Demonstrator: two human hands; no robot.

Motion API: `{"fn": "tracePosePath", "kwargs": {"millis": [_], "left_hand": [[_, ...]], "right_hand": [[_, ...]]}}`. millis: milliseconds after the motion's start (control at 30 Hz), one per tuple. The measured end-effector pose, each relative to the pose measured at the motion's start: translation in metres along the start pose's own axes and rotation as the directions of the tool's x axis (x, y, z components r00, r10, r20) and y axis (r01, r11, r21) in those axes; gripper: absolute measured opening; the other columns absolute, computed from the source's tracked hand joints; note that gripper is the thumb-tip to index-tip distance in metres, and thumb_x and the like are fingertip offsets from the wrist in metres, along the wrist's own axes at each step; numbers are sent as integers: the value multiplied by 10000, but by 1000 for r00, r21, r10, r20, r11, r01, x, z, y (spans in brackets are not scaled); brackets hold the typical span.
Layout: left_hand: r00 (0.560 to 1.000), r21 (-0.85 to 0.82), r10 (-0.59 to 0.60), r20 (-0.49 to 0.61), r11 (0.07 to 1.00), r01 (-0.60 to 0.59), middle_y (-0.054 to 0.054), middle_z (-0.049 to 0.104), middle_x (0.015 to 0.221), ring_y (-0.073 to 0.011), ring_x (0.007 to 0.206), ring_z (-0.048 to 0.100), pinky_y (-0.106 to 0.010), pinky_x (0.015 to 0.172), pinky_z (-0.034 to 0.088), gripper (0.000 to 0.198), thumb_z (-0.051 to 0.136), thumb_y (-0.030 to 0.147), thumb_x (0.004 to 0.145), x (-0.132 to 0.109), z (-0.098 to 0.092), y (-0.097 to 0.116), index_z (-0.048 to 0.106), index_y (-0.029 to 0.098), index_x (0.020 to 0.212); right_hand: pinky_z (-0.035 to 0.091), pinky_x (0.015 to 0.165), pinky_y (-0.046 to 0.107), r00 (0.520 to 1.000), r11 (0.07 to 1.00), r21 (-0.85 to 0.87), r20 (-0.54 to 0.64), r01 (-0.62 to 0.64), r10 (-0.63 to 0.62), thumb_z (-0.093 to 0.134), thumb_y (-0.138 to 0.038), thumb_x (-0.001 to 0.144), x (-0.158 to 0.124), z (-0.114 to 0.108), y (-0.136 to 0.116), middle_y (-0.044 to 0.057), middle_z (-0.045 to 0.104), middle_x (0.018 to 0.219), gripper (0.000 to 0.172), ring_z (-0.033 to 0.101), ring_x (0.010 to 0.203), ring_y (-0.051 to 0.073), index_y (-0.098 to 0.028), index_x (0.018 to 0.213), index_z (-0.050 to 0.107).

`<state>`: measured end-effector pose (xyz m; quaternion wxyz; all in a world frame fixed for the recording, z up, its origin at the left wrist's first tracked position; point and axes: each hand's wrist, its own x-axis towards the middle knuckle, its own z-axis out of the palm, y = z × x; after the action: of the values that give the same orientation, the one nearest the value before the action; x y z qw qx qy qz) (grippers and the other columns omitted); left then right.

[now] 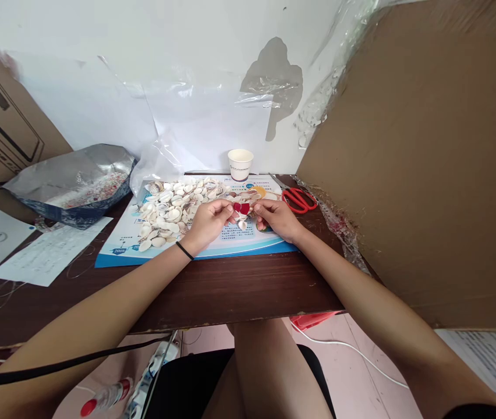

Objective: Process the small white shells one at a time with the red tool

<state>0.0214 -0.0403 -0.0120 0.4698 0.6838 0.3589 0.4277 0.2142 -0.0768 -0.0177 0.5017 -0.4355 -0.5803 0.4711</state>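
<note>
On the printed blue-and-white paper sheet (119, 253), I logged from my remote view: one left hand (210, 224) and one right hand (276, 220), brought together above the sheet's middle, fingertips clamped on a small glossy red bow-shaped piece (241, 208). Item: a heap of cream seashells (167, 212), on the sheet, just left of that grip. Item: a white paper cup (240, 164), at the sheet's far edge. Item: red-handled steel scissors (299, 200), just beyond its right edge.
</note>
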Motion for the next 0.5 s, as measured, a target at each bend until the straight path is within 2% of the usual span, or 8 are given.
{"fn": "tracePosePath", "kwargs": {"millis": [167, 300, 500], "left_hand": [[1000, -57, -19, 9, 998, 20, -57, 695, 729, -118, 594, 595, -263, 553, 473, 255, 623, 400, 838, -1, 0, 4, 636, 167, 735], [998, -44, -56, -25, 998, 55, -45, 668, 643, -99, 505, 530, -243, 461, 408, 307, 675, 457, 800, -1, 0, 3, 641, 168, 703], [998, -129, -64, 20, 989, 66, -52, 680, 671, -102, 536, 560, -238, 482, 427, 344, 676, 492, 802, -1, 2, 4, 627, 164, 714]], "right_hand": [[447, 498, 234, 1000, 1000, 1, 0, -2, 2, 681, -658, 743, -1, 0, 0, -41, 532, 557, 490, 507, 496, 87, -188, 677, 563], [447, 498, 240, 1000, 1000, -1, 3, -11, 11, 698, -638, 736, -1, 1, 3, -47, 531, 561, 467, 507, 494, 91, -178, 754, 619], [420, 504, 233, 998, 995, 84, 36, -48, 45, 724, -624, 728, 1, -4, 2, -48, 520, 603, 461, 507, 511, 83, -177, 756, 615]]}}
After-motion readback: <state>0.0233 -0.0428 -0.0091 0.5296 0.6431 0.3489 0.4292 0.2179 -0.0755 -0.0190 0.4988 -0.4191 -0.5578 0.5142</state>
